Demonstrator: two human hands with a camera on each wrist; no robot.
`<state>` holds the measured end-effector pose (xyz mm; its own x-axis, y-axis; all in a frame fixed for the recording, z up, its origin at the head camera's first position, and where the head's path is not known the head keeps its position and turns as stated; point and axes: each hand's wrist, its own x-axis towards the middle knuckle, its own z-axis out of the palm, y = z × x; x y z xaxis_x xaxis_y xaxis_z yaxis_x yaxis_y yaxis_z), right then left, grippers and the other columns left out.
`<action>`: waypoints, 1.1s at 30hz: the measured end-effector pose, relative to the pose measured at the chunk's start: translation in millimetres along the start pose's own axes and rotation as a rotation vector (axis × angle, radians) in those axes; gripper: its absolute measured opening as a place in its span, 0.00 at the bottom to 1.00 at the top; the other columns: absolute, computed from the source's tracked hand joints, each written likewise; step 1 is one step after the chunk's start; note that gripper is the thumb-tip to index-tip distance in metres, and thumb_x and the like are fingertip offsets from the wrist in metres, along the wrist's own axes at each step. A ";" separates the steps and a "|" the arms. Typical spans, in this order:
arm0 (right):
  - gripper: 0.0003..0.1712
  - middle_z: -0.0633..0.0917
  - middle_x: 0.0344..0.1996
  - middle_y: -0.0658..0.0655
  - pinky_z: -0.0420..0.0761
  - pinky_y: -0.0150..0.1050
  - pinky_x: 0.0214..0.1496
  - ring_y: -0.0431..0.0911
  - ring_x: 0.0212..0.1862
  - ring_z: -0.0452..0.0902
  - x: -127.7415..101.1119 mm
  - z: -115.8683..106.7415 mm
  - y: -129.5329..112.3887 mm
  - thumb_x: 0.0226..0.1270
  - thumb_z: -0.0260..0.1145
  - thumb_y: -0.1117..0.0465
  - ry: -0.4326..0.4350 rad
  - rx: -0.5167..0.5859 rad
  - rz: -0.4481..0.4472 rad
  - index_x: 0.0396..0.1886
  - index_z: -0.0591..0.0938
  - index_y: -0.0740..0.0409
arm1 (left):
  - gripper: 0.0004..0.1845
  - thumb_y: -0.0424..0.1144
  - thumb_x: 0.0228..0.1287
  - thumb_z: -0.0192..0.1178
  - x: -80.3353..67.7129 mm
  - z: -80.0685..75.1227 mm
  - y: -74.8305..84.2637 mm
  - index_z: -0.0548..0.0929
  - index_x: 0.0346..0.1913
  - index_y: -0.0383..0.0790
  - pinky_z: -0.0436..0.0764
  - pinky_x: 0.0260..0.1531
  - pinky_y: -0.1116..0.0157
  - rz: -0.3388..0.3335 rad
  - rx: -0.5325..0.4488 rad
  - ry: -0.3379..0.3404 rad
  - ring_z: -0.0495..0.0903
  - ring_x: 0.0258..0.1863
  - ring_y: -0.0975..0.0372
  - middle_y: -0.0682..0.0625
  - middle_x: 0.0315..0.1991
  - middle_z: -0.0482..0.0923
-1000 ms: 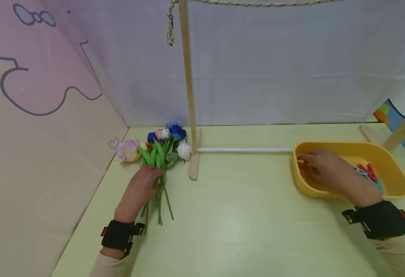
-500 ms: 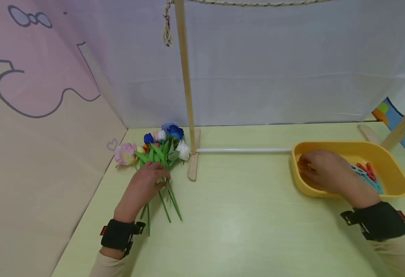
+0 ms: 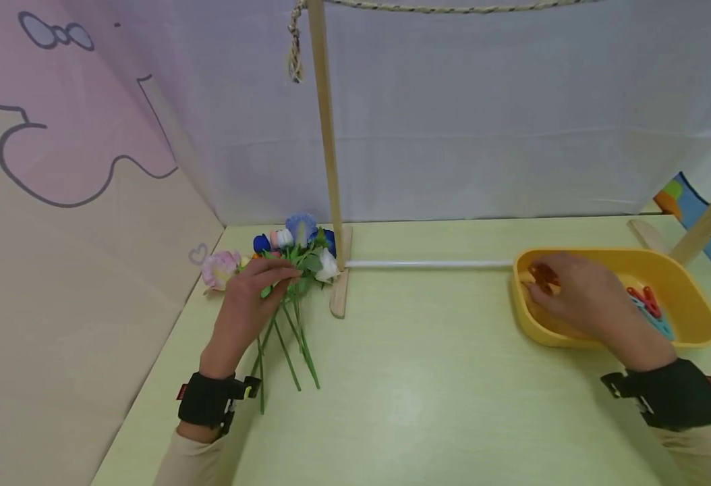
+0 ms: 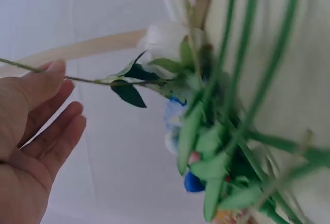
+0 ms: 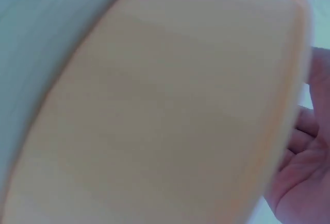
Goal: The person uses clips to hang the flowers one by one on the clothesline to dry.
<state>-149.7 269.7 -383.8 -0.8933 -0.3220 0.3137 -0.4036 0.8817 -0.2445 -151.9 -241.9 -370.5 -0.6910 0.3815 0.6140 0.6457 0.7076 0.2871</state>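
My left hand (image 3: 249,297) is over a loose bunch of flowers at the table's back left. In the left wrist view its thumb and index finger pinch a thin leafy flower stem (image 4: 82,81); the other fingers are loosely bent. Around it lie a pale blue bloom (image 3: 301,228), a white flower (image 3: 326,267), a pink peony (image 3: 218,268) and several green stems (image 3: 285,354). Inside a yellow basin (image 3: 695,317), my right hand (image 3: 586,297) pinches an orange clothespin (image 3: 544,275). The basin's wall hides part of that hand in the right wrist view.
Red clothespins (image 3: 649,302) and teal ones (image 3: 659,324) lie in the basin. A wooden post (image 3: 326,135) on a foot stands beside the flowers, with a rope (image 3: 452,9) strung from it. A white rod (image 3: 428,263) runs low behind. Another post (image 3: 710,216) leans at right.
My left hand has shifted up from the stems toward the blooms and pinches one stem. The pale blue bloom has moved. My right fingers have turned upward in the basin, showing the orange clothespin.
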 end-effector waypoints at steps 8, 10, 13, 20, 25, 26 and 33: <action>0.20 0.88 0.36 0.57 0.80 0.40 0.32 0.51 0.35 0.83 2.1 -11.1 -14.4 0.56 0.80 0.60 0.159 0.095 0.004 0.47 0.85 0.62 | 0.12 0.25 0.62 0.70 31.5 1.4 15.4 0.92 0.48 0.37 0.80 0.39 0.71 -0.004 -0.152 0.295 0.87 0.40 0.54 0.45 0.44 0.88; 0.20 0.88 0.36 0.56 0.78 0.31 0.34 0.51 0.36 0.84 3.4 -13.8 -17.9 0.56 0.80 0.61 0.209 0.112 -0.007 0.47 0.85 0.60 | 0.12 0.26 0.64 0.69 38.7 0.6 19.1 0.92 0.48 0.37 0.72 0.33 0.76 0.006 -0.167 0.346 0.86 0.36 0.55 0.45 0.44 0.88; 0.20 0.89 0.36 0.54 0.73 0.18 0.40 0.49 0.36 0.85 7.9 -18.1 -23.3 0.54 0.82 0.63 0.293 0.162 -0.042 0.46 0.85 0.60 | 0.12 0.27 0.66 0.68 48.9 -1.7 25.7 0.91 0.50 0.38 0.70 0.30 0.74 0.024 -0.198 0.398 0.86 0.36 0.56 0.45 0.44 0.88; 0.18 0.88 0.34 0.53 0.69 0.16 0.45 0.39 0.36 0.82 20.1 -33.9 -40.3 0.55 0.81 0.65 0.437 0.284 -0.055 0.45 0.86 0.59 | 0.12 0.24 0.65 0.67 73.4 -6.3 48.6 0.90 0.50 0.33 0.81 0.43 0.67 0.117 -0.271 0.488 0.86 0.42 0.55 0.42 0.45 0.87; 0.17 0.88 0.37 0.51 0.76 0.20 0.51 0.33 0.40 0.82 29.7 -48.8 -51.9 0.59 0.76 0.73 0.438 0.520 -0.048 0.49 0.87 0.63 | 0.13 0.25 0.65 0.68 93.0 -8.5 70.9 0.89 0.51 0.31 0.84 0.45 0.66 0.154 -0.313 0.469 0.88 0.41 0.54 0.42 0.44 0.88; 0.17 0.88 0.38 0.51 0.77 0.21 0.52 0.34 0.41 0.83 32.9 -52.0 -53.8 0.60 0.75 0.75 0.436 0.567 -0.057 0.50 0.86 0.65 | 0.12 0.25 0.65 0.69 97.3 -7.4 74.1 0.88 0.51 0.31 0.85 0.44 0.66 0.152 -0.329 0.455 0.88 0.40 0.54 0.42 0.43 0.88; 0.16 0.88 0.43 0.54 0.80 0.25 0.54 0.42 0.44 0.84 64.3 -80.9 -70.6 0.64 0.70 0.79 0.453 0.762 -0.134 0.52 0.84 0.74 | 0.11 0.26 0.66 0.67 130.8 12.6 84.6 0.88 0.50 0.29 0.88 0.44 0.61 0.115 -0.530 0.354 0.88 0.40 0.55 0.40 0.45 0.88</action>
<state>-162.6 214.7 -272.1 -0.7303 -0.0962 0.6763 -0.6651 0.3260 -0.6718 -191.8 -124.6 -275.2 -0.5171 0.1539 0.8420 0.8448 0.2500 0.4731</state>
